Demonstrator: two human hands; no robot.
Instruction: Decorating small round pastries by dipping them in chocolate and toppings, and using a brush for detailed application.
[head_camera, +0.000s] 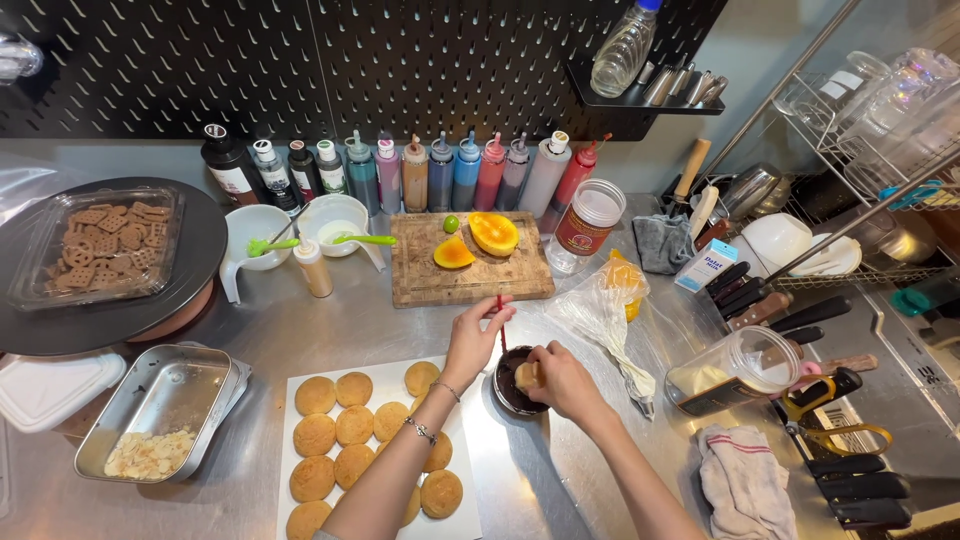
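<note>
My left hand (473, 338) pinches a thin red-handled tool (500, 318) that dips into a small dark bowl of chocolate-coloured filling (510, 392). My right hand (560, 380) holds a small pale round pastry (527, 376) over that bowl. Just left of the bowl lies a white sheet (385, 372) carrying several round golden cookies (335, 432); my left forearm, with a bracelet, crosses over it.
A wooden cutting board (470, 275) with cut mango halves (492, 232) sits behind the bowl. Squeeze bottles (440, 170) line the pegboard wall. A metal tray of sliced almonds (150, 455) is at left, a piping bag (605, 315), a jar (735, 368), knives and a towel (745, 480) at right.
</note>
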